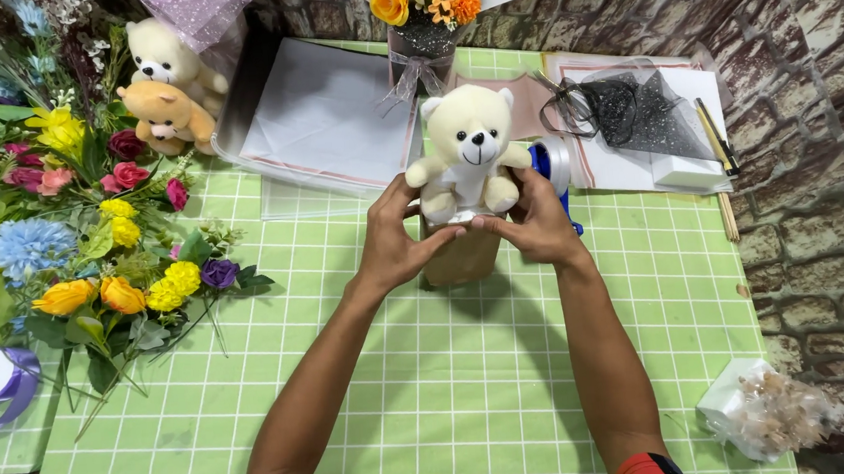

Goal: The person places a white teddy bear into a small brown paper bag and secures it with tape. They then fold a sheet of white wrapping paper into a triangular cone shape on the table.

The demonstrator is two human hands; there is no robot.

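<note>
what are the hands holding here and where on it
Both hands, left and right, hold a cream teddy bear by its lower body and feet, seated on a brown block.

Both bare forearms reaching forward from bottom edge, converging toward centre. Left hand [394,241] curled inward, palm facing right, thumb up, fingers pressed on something between the hands. Right hand [533,220] mirrored opposite, palm facing left, fingers wrapped and closed in a grip. Wrists roughly level, elbows low, dark sleeves with red trim.
</note>
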